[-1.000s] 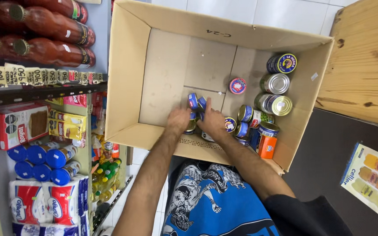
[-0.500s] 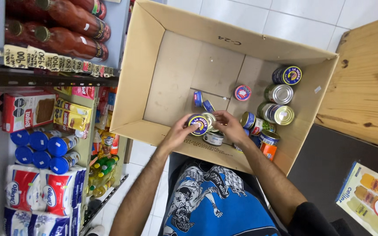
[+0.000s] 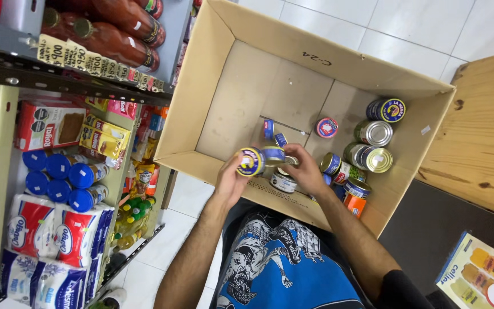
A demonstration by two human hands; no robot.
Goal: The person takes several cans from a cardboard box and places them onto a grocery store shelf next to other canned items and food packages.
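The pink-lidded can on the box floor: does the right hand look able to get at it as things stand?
Probably yes: the pink-lidded can stands alone with nothing over it, but the right hand is full, holding a blue can.

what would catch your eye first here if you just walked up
The big open cardboard box in the middle, with the left hand and right hand lifting small blue and yellow tins at its near edge. More tins and larger cans crowd its right corner. On the left, shelves carry red sauce bottles above blue-capped bottles.

Head view, straight down, close.
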